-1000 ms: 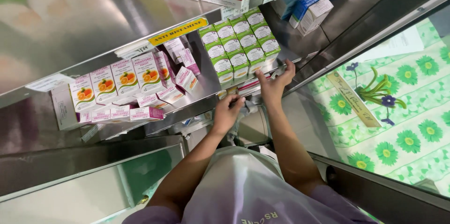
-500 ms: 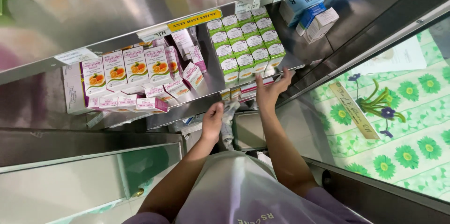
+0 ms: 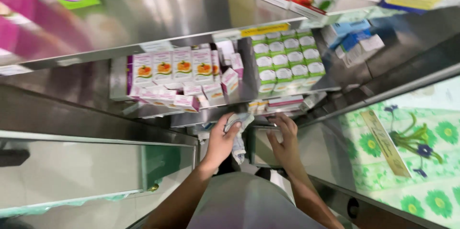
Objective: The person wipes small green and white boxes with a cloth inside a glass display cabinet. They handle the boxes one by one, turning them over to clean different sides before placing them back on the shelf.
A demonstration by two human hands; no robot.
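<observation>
Nearest the camera, the left hand (image 3: 221,142) is closed around a crumpled grey cloth (image 3: 238,135), which hangs down below its fingers. Half a second ago that hand was open and reaching up; it has since dropped and curled shut. Just beside it, the right hand (image 3: 286,142) has come down from the shelf edge and rests, fingers spread and holding nothing, on a grey flat surface (image 3: 258,150). Farther off, pink boxes (image 3: 172,68) and green-and-white boxes (image 3: 287,61) fill the metal shelf (image 3: 191,116).
</observation>
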